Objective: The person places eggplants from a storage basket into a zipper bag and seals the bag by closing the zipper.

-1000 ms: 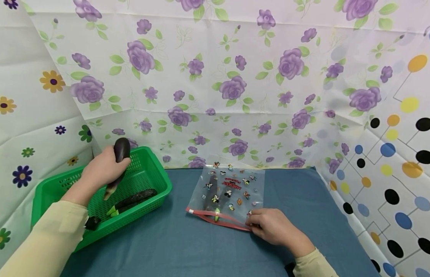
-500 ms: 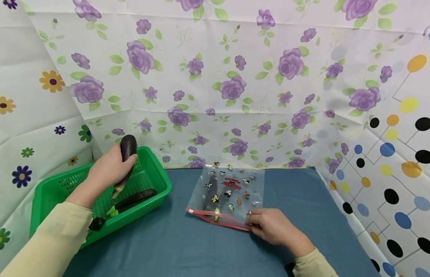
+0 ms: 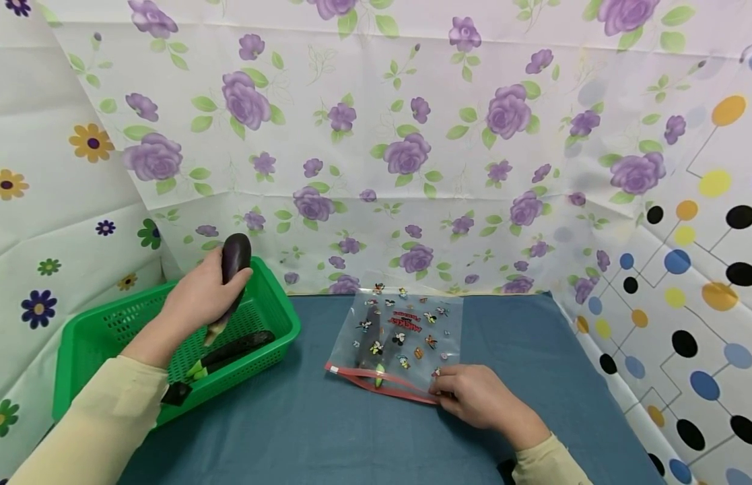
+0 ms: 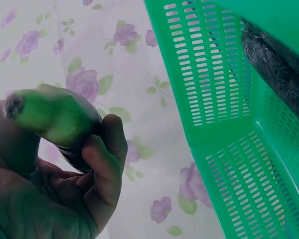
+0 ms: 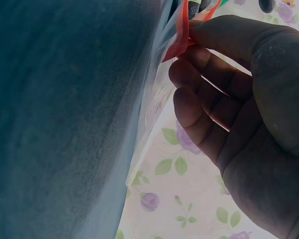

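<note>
Fingers (image 4: pixel 103 157) of the left hand (image 3: pixel 200 296) curl round a glossy eggplant (image 3: pixel 235 256) over the basket (image 3: pixel 270 303); the right hand (image 3: pixel 472 397) pinches the clear bag (image 3: pixel 439 340). Work looks partway: one bagged eggplant (image 3: pixel 371 340), at least one other eggplant (image 3: pixel 245 345) left in the basket.

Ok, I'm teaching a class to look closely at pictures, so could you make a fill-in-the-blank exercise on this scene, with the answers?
In the left wrist view, the eggplant gripped by the left hand has a stem end that looks ____.
In the head view, the clear bag pinched by the right hand lies to the ____ of the basket.
The roses printed on the far backdrop are ____.

Missing words: green; right; purple.
</note>
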Demonstrator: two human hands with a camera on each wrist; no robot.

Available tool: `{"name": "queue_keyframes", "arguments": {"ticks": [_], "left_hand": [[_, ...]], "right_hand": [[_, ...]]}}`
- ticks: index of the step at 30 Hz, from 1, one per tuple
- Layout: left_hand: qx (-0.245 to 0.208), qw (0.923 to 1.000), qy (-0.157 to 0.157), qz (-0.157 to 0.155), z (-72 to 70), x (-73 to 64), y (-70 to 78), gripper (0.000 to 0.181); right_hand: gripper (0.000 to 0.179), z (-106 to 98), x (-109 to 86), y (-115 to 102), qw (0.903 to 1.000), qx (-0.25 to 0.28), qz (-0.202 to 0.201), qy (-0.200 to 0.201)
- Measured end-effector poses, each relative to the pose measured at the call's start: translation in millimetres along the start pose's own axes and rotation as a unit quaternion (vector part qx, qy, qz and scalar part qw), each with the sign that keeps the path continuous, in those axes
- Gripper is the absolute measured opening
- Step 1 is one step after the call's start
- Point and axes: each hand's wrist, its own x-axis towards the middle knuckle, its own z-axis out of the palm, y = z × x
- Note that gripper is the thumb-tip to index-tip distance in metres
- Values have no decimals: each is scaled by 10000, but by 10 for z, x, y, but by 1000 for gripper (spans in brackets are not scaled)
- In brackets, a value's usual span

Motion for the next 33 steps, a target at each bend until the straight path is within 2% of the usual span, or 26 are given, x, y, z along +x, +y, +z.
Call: {"name": "queue_keyframes", "arguments": {"ticks": [21,33], "left_hand": [[-144,9998,45,159,159,-80,196,97],[-267,9992,97,281,307,-125,324,95]], "right_hand": [[13,16,2,26,10000,-10,35,-77],[14,28,-8,44,10000,-9,-33,-11]]}}
